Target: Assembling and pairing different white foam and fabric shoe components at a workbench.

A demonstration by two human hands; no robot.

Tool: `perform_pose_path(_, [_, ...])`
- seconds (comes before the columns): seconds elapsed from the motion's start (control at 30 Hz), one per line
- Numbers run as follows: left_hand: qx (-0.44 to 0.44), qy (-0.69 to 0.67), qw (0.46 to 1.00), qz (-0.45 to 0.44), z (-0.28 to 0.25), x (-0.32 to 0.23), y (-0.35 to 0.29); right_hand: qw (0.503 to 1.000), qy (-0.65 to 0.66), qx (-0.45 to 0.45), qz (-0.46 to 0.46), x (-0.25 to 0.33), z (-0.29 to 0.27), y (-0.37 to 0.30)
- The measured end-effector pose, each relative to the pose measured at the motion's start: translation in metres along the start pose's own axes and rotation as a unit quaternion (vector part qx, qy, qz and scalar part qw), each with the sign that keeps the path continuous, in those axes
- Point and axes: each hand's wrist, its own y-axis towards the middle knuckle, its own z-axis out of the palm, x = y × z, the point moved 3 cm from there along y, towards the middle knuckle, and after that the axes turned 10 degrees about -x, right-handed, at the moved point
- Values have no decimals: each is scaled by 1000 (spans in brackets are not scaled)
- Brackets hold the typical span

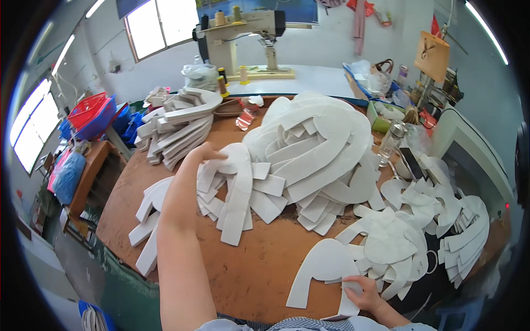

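My left hand (211,153) reaches across the table to the top of a stack of white U-shaped foam-like pieces (238,171). Its fingers are stretched out toward the curved top piece; whether they touch it is hard to see. Close to my body, my right hand (365,295) is closed on one leg of a single white U-shaped piece (326,259), with the thumb and fingers around the leg's edge. This piece lies with its curve pointing away from me, beside a loose pile of thinner white pieces (389,245).
A large heap of white pieces (331,149) fills the table's middle, and another stack (179,127) stands far left. Behind is a sewing machine (243,41) with thread cones. To the right are a glass jar (393,135), a phone (411,163) and a green box (381,117).
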Motion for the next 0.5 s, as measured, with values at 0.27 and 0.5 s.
perform_pose_path(0.27, [-161,47,984,-57,-11,44,-19,999,45,18,-10,3,5,-4])
perform_pose_path(0.5, [-66,-496,846,-184,-54,108,-47,998,46,20,-23,-1,5,0])
